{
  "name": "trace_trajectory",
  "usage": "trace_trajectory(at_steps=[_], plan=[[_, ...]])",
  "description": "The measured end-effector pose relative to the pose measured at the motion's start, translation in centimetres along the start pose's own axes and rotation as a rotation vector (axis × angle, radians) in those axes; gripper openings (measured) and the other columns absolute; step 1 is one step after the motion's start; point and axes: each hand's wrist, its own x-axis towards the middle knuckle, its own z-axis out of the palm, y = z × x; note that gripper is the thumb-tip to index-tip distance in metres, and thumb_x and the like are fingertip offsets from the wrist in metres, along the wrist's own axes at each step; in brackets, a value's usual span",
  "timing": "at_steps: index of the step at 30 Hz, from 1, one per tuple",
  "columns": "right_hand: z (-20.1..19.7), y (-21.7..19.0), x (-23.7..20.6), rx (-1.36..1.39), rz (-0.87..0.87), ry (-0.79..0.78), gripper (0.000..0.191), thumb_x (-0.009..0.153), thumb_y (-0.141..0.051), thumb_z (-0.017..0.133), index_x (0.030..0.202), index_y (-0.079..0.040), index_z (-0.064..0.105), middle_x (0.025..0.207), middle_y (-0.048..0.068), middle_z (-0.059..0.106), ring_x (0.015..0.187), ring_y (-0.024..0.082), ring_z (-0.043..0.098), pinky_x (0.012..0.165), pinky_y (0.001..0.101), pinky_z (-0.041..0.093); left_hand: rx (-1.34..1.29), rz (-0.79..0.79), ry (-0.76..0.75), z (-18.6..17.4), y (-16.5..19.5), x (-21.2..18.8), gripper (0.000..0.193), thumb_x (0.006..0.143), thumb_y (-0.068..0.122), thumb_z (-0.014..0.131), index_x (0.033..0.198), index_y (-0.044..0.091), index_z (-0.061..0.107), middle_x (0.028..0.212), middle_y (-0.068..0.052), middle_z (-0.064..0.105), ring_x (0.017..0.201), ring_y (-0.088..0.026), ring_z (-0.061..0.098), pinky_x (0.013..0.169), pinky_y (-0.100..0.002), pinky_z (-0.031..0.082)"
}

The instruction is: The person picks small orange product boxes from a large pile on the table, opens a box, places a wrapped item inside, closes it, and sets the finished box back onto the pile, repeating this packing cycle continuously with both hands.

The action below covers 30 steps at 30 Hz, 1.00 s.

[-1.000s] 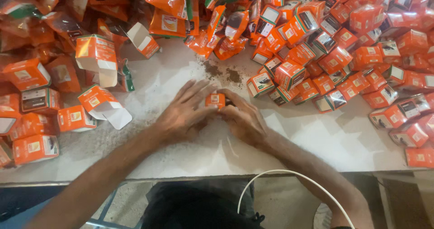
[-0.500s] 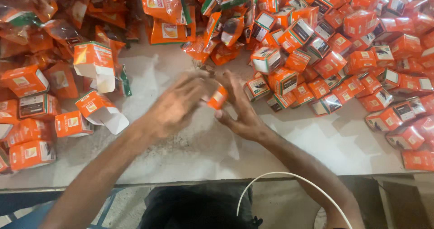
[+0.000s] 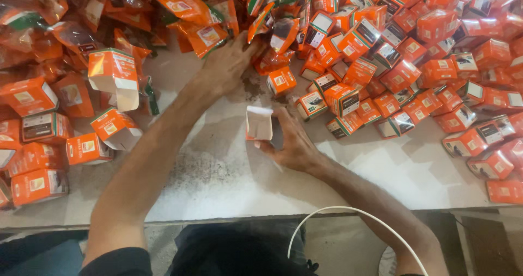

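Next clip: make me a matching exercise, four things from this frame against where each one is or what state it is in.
Things:
1. left hand
2. right hand
3. open carton
4. white cable

Places or states:
A. curves along the near table edge
B. held with its white inside showing
C. reaching into the sachet pile
D. gripping a small carton over the table

Pairs: 1-C, 2-D, 3-B, 4-A

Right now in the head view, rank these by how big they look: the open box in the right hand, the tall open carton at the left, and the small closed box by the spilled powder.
1. Tall open carton, largest.
2. Open box held by the right hand.
3. Small closed box; it looks only slightly smaller than the open box, so that order is unsure.
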Motion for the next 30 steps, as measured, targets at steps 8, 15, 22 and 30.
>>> trace_trajectory(at_steps=[8, 15, 22, 30], plan=[[-0.5, -0.4, -0.4, 0.074, -0.039, 0.068, 0.057, 0.077, -0.019, 0.090, 0.125, -0.004, 0.062, 0.120, 0.012, 0.070, 0.115, 0.028, 0.068, 0.098, 0.0382, 0.053, -0.141, 0.015, 0.175, -1.6, 0.0, -5.0, 0.037, 0.083, 0.002, 0.071, 0.119, 0.007, 0.061, 0.110, -0.013, 0.067, 0.091, -0.039, 0.071, 0.072, -0.052, 0.057], [0.0, 1.1, 0.4, -0.005, 0.043, 0.029, 0.047, 0.073, -0.019, 0.094, 0.106, -0.004, 0.065, 0.103, 0.013, 0.068, 0.099, 0.033, 0.067, 0.087, 0.0419, 0.052, -0.427, 0.288, 0.742, -2.6, 5.7, -13.0, 0.026, 0.100, 0.002, 0.066, 0.122, -0.002, 0.052, 0.116, -0.020, 0.067, 0.108, -0.039, 0.070, 0.091, -0.047, 0.061], [-0.3, -0.2, 0.7, 0.045, -0.059, 0.034, 0.055, 0.071, -0.011, 0.088, 0.119, -0.002, 0.063, 0.115, 0.016, 0.068, 0.108, 0.037, 0.066, 0.093, 0.0439, 0.052, -0.095, 0.442, 0.475, -2.9, 6.8, -12.5, 0.037, 0.090, 0.015, 0.071, 0.122, -0.001, 0.062, 0.106, -0.015, 0.065, 0.133, -0.042, 0.056, 0.117, -0.063, 0.040], [-0.1, -0.8, 0.7, -0.090, -0.061, 0.046, 0.051, 0.070, -0.017, 0.093, 0.109, -0.002, 0.063, 0.107, 0.017, 0.065, 0.103, 0.039, 0.062, 0.087, 0.0465, 0.049, -0.242, 0.077, 0.443, -3.1, 8.8, -12.3, 0.040, 0.065, 0.010, 0.075, 0.103, 0.013, 0.067, 0.136, -0.023, 0.049, 0.135, -0.048, 0.043, 0.113, -0.059, 0.032]])
